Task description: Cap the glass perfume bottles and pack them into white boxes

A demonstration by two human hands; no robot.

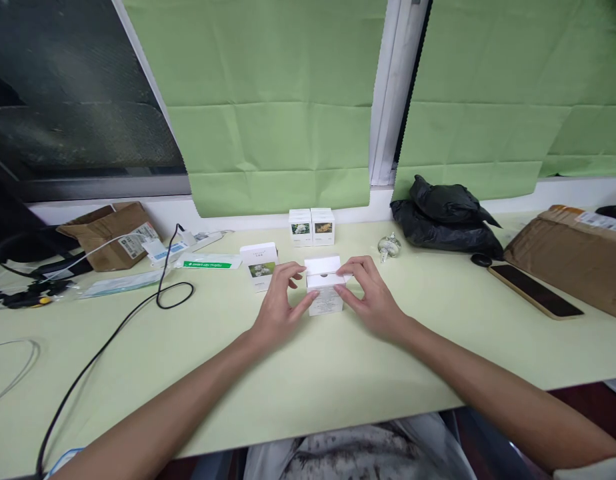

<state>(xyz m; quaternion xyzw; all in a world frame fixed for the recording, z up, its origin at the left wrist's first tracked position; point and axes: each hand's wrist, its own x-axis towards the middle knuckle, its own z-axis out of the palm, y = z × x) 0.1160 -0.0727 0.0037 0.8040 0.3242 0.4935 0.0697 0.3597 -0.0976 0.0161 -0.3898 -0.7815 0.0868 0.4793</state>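
Note:
A small white box (326,302) with fine print stands upright on the table in front of me. Its lid flap (323,265) is raised at the back. My left hand (282,300) grips the box's left side, thumb at the front top edge and forefinger at the flap. On the other side, my right hand (372,297) pinches the right edge the same way, its thumb on the front. What lies inside the box cannot be made out. Just left of my left hand stands a taller white box (259,257) with a flower picture, partly hidden by my fingers.
Small white boxes with flower pictures (312,228) stand by the wall. A glass ornament (389,247), black plastic bags (445,217), a phone (535,291) and a brown parcel (571,257) are to the right. On the left are an opened carton (113,237) and a black cable (115,333).

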